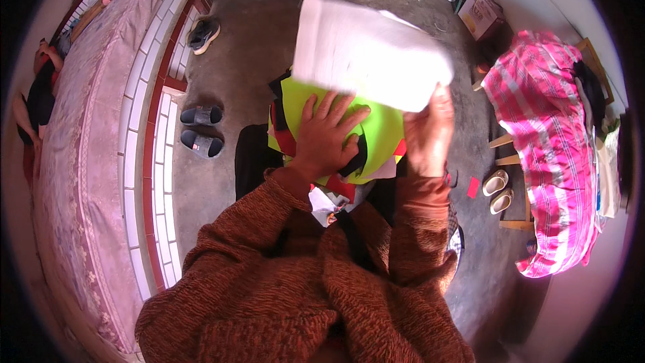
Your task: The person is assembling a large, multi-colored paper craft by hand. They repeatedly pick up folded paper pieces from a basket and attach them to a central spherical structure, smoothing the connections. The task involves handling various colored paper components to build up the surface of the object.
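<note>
A white rectangular sheet, blurred by motion, is raised over a pile in front of me. My right hand grips its lower right corner between thumb and fingers. Lime-green flat material tops the pile, and my left hand lies on it with fingers spread. Black, red and pale pink pieces stick out from under the green. Whether the pieces are cloth or paper I cannot tell. What supports the pile is mostly hidden.
Left stands a platform bed with a pink cover; grey slippers and a dark shoe lie beside it. Pink plaid cloth drapes wooden-legged furniture at right, near pale shoes and a red scrap. A cardboard box stands far right.
</note>
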`<state>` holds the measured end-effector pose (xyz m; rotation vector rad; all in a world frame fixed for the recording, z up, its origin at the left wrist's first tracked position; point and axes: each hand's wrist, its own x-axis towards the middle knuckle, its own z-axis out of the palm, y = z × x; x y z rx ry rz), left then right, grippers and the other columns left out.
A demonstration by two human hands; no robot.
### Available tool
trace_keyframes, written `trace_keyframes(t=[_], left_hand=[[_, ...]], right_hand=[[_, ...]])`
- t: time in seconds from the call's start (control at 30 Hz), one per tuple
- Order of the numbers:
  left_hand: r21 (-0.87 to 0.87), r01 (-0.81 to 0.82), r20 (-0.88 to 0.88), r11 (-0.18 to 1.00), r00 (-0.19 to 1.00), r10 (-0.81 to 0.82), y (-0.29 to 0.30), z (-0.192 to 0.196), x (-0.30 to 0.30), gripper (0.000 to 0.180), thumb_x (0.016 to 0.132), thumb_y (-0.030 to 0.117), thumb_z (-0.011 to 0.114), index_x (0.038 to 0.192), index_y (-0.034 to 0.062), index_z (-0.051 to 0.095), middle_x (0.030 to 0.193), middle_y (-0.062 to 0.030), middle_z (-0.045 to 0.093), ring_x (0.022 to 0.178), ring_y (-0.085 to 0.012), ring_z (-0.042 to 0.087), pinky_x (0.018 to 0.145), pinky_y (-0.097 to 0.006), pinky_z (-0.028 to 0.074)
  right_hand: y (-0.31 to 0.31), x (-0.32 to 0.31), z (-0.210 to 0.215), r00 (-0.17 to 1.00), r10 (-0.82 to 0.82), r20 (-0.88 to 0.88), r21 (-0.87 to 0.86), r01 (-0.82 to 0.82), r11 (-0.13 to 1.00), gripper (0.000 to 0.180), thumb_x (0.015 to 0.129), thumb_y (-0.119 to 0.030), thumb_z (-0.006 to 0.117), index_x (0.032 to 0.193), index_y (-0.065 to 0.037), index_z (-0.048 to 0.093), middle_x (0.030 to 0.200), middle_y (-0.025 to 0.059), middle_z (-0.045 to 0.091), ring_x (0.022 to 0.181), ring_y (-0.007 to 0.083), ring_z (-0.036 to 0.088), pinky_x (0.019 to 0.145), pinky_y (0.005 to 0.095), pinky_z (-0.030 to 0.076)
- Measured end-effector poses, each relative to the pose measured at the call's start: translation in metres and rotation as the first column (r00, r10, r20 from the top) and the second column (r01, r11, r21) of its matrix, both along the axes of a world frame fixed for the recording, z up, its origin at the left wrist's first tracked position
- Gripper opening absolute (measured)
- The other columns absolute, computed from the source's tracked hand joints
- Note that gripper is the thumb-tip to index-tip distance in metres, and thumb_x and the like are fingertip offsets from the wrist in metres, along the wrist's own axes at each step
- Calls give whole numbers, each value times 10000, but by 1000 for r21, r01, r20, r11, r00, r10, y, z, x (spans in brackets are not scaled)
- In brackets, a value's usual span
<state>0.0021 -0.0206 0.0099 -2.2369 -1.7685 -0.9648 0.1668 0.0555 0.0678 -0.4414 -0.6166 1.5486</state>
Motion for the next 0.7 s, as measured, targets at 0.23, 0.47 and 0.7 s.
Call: trace_keyframes(t=[0.23,0.47,0.7], left_hand=[[-85,-2,148,996,989,15,-6,-10,3,250,789,301,583,899,101,685,870,-103,665,865,-307,625,772,-468,455],[1,-30,111,1000,993,29,-9,-9,3,261,794,286,607,959,99,682,962,-112,654,946,-321,597,818,-464,432],[127,6,99,992,995,-19,-28,-8,-16,230,771,180,650,982,88,652,1080,-113,602,990,-354,557,904,-507,398]], right_hand=[[-45,1,-77,896,47,442,-146,20,989,132,920,-199,651,879,-96,580,661,-31,577,495,44,458,471,186,367],[-53,-1,-81,866,23,499,-107,35,994,149,917,-207,660,911,-83,578,727,-25,603,521,44,460,484,192,366],[-54,2,-90,865,48,499,-92,-2,996,144,912,-188,666,934,-71,584,712,-31,592,523,42,457,486,188,362]])
